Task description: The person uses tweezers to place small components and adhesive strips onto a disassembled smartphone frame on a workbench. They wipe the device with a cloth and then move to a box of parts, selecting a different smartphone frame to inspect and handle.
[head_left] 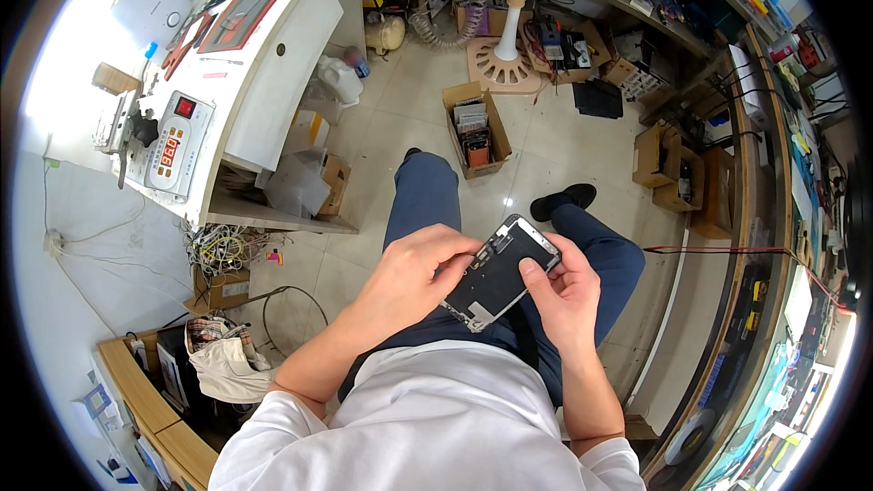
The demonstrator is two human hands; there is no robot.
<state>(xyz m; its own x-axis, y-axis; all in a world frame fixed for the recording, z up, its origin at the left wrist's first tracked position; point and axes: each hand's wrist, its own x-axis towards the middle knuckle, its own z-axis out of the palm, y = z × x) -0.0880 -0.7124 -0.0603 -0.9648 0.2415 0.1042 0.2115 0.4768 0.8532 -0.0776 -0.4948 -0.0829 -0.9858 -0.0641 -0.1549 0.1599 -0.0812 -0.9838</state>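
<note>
Above my lap I hold a phone screen assembly [488, 284], its black back facing up and metal brackets along its edges. My right hand [566, 286] is closed on its right side, the thumb lying across the back and the fingers underneath. At the left edge, my left hand [414, 268] has its thumb and fingertips pinched together on the upper left side, near small metal parts. What lies between those fingertips, beyond the edge itself, is too small to make out.
A white workbench [305, 32] on the left bears a heating station with a red display [178, 147]. On the floor ahead stand a cardboard box of phone parts [479, 132] and a fan base [506, 65]. Cluttered shelving [773, 218] runs along the right.
</note>
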